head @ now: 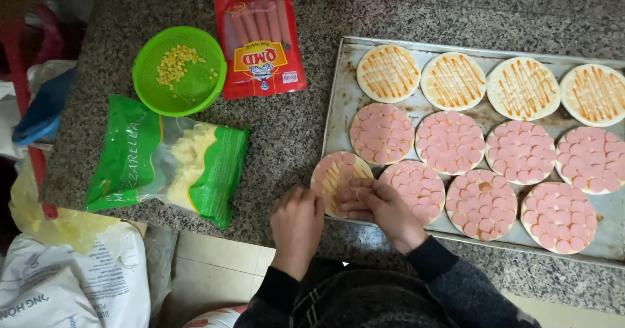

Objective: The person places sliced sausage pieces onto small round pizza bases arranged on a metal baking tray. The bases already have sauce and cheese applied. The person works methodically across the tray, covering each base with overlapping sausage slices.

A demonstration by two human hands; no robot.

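Right hand (372, 201): fingers bunched over the lower right part of the near-left round, the grip pinched on a sausage slice (360, 186) that lies against the topping.
Left hand (296, 218): curled into a loose fist at the tray's near-left corner, just at 9 o'clock of the right hand; knuckles face up, so I cannot tell whether the grip holds anything.
Round (336, 174): small flat base at the near-left corner of the tray, partly covered with pink slices, with sauced bare dough showing in its middle.
Tray (344, 95): worn metal sheet on the surface, filling the right half of the view.
Covered rounds (450, 142): seven more bases fully tiled with pink slices, four in the middle row and three in the near row, at 3 o'clock of the hands.
Sauced rounds (453, 81): four bases in the far row, at 12 to 2 o'clock, striped with orange and pale sauce, no slices.
Cheese bag (170, 160): green and clear bag of shredded cheese, at 9 to 10 o'clock of the left hand, lying on the surface.
Basket (179, 71): green round strainer holding corn kernels, at 11 o'clock, beyond the cheese bag.
Sausage pack (260, 45): red pack of sausages, at 12 o'clock, just beside the basket.
Surface (290, 129): speckled grey stone.
Sack (71, 279): white sack at 8 o'clock, below the surface edge.
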